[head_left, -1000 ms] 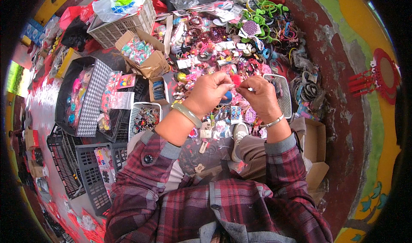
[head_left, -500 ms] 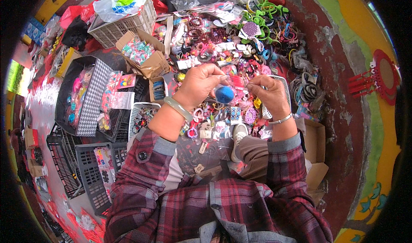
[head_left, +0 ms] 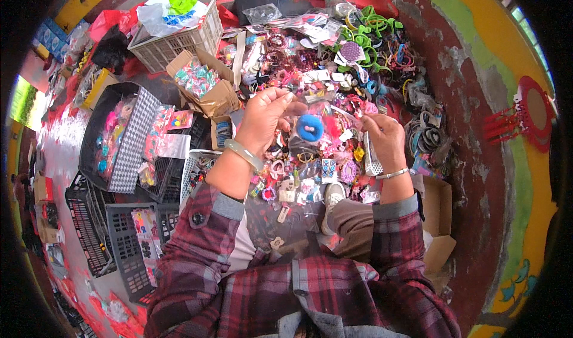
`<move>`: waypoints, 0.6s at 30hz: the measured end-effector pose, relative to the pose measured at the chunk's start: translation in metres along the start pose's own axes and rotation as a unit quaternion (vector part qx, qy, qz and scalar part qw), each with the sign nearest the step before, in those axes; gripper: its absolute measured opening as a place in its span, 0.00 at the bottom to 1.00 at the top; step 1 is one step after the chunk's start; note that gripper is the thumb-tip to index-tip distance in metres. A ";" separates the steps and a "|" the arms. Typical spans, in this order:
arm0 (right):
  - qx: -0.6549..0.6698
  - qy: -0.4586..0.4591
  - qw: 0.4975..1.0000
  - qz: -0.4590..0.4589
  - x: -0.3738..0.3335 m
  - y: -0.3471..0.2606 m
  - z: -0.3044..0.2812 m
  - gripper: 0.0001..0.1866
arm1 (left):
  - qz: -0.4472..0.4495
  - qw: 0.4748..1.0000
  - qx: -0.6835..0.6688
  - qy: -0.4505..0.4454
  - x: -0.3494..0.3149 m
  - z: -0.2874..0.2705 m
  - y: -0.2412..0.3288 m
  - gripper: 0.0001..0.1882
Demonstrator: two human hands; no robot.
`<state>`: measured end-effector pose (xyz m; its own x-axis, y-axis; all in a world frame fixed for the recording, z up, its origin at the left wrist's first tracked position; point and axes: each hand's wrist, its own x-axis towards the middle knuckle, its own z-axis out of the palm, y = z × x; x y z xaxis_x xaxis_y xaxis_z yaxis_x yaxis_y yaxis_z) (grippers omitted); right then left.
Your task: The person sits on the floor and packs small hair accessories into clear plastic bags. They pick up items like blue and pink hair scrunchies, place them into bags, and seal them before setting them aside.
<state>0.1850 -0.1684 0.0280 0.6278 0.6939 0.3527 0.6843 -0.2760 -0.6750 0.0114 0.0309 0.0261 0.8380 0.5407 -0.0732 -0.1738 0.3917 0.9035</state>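
A fluffy blue ring-shaped piece (head_left: pixel 310 128), like a hair tie, with small pale beads at its middle, hangs between my hands. It appears to be inside a clear plastic bag (head_left: pixel 325 112). My left hand (head_left: pixel 262 123), with a pale bangle at the wrist, is closed in a pinch at the bag's upper left. Thumb and fingers of my right hand (head_left: pixel 387 140) pinch what looks like the bag's right edge; the grip is hard to make out against the clutter. Beneath both hands lies a heap of hair accessories (head_left: pixel 298 159).
A plastic crate (head_left: pixel 179 42) with bags on top stands at the far left. Nearer are a cardboard box of small packets (head_left: pixel 200 78), a black houndstooth box (head_left: pixel 113 135) and dark baskets (head_left: pixel 131 248). Green headbands (head_left: pixel 367 31) lie far right; an open carton (head_left: pixel 439 204) sits beside my right forearm.
My right hand has moved slightly right and down. The blue piece has turned, showing its beaded middle, and the bag's red edge no longer stands out between my hands.
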 end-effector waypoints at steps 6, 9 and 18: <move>0.369 0.124 0.895 0.218 0.002 -0.017 -0.009 0.05 | -0.022 0.995 -0.095 -0.019 -0.002 -0.005 0.001 0.06; 0.402 0.262 0.866 0.143 0.007 -0.011 -0.012 0.06 | 0.002 0.998 -0.063 -0.023 -0.002 0.002 0.002 0.06; 0.421 -0.056 0.891 0.163 -0.004 -0.032 0.002 0.15 | 0.027 0.991 0.106 -0.078 -0.011 0.020 -0.001 0.09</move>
<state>0.1599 -0.1613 0.0473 0.6694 0.7427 0.0152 -0.0770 0.0897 -0.9930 0.0133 0.0096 0.0345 0.9036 0.4275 0.0286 -0.1213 0.1912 0.9740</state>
